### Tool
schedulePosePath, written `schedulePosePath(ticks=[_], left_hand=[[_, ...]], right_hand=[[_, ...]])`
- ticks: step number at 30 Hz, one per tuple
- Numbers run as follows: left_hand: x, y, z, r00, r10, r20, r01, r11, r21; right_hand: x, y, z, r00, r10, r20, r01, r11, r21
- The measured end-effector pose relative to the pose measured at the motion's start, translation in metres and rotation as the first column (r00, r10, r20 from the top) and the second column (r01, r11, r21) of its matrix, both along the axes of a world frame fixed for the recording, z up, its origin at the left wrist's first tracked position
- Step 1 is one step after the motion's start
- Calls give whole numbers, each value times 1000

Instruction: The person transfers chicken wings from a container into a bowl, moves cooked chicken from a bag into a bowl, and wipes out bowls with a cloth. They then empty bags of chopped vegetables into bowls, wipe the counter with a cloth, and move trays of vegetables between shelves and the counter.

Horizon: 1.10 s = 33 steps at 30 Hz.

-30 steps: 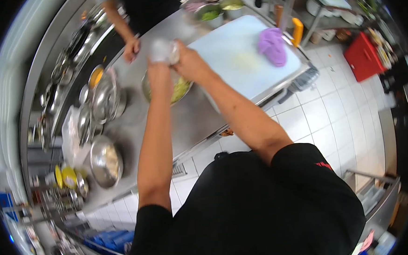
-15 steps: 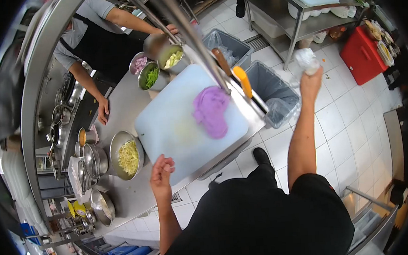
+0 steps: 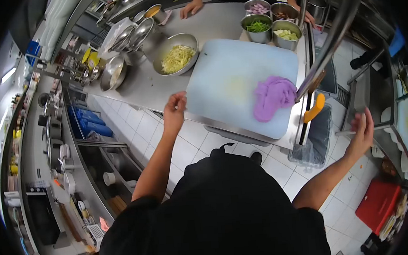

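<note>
My left hand (image 3: pixel 174 107) is at the near left edge of a white cutting board (image 3: pixel 223 68). Its fingers are curled together, and I cannot make out whether anything small is between them. Out to the right, beyond the board and a grey bin (image 3: pixel 319 134), my right hand (image 3: pixel 364 129) is held with fingers stretched out and nothing in it. A crumpled purple cloth (image 3: pixel 274 97) lies on the right part of the board. Left of the board stands a steel bowl (image 3: pixel 194 40) of pale yellow shredded food (image 3: pixel 177 59).
Steel pots of green pieces (image 3: pixel 257 27), pink pieces (image 3: pixel 257 8) and pale chunks (image 3: pixel 286 34) stand behind the board. Knife handles, one yellow (image 3: pixel 315 109), stick up at its right. Another person's hand (image 3: pixel 191 9) rests on the far counter. A red box (image 3: pixel 378 204) is on the floor.
The view has turned left. My right hand no longer holds the clear plastic bag, and its fingers have opened. My left hand stays curled by the board's edge.
</note>
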<state>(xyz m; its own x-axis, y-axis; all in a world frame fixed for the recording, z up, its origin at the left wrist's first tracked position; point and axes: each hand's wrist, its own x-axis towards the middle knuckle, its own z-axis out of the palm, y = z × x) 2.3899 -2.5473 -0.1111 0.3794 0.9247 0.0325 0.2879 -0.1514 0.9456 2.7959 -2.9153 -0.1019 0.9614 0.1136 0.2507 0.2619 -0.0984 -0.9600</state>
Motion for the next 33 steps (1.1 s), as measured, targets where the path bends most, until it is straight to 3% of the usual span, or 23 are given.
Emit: schedulePosePath(ticks=[2, 4, 6, 7, 9, 10, 11, 13, 16, 18, 21, 23, 25, 28, 31, 32, 33], left_hand=[[-3, 26, 2, 993, 99, -67, -67, 925, 374], [-6, 58, 3, 972, 222, -73, -183, 918, 353], [-2, 87, 2, 955, 296, 31, -297, 955, 18], [-1, 102, 1, 936, 343, 75, -329, 932, -153], [3, 124, 0, 924, 365, 110, -308, 885, -350], [11, 127, 3, 914, 386, 121, -296, 843, -449], [18, 133, 3, 906, 404, 130, -274, 792, -546], [27, 165, -29, 920, 290, 265, -41, 741, -670], [25, 201, -51, 827, 292, 481, 215, 627, -749], [6, 214, -33, 760, 348, 549, 303, 558, -773], [-56, 239, -7, 850, 184, 494, 286, 627, -725], [-108, 261, -11, 928, 121, 352, 117, 802, -586], [-169, 283, -15, 975, 150, 163, -55, 878, -476], [-277, 279, -2, 976, 185, 117, -123, 905, -407], [-371, 241, 8, 927, 367, 75, -314, 870, -381], [-399, 226, 2, 911, 405, 82, -337, 842, -421], [-426, 213, -9, 895, 437, 88, -353, 815, -460]], right_hand=[[-44, 10, 29, 998, 57, 13, -57, 998, 0], [-81, 39, 50, 980, 198, 36, -197, 980, -25], [-115, 81, 56, 890, 428, 155, -423, 904, -70], [-134, 98, 58, 861, 508, -6, -506, 857, -93], [-162, 140, 53, 742, 668, 60, -647, 737, -195], [-176, 158, 58, 690, 724, 12, -698, 669, -256], [-188, 179, 61, 648, 762, -2, -728, 617, -299], [-203, 223, 58, 563, 825, -41, -770, 507, -387], [-215, 291, 50, 542, 839, -43, -742, 454, -492], [-214, 334, 26, 581, 809, 93, -620, 514, -594], [-194, 399, -27, 603, 754, 261, -358, 548, -756], [-184, 434, -43, 606, 723, 331, -175, 527, -831], [-182, 467, -51, 600, 712, 365, -35, 479, -877], [-162, 505, -85, 627, 730, 272, 70, 296, -953], [-196, 519, -61, 733, 677, 71, -123, 234, -964], [-218, 529, -59, 656, 753, 45, -220, 249, -943], [-256, 539, -40, 601, 796, -69, -292, 138, -946]])
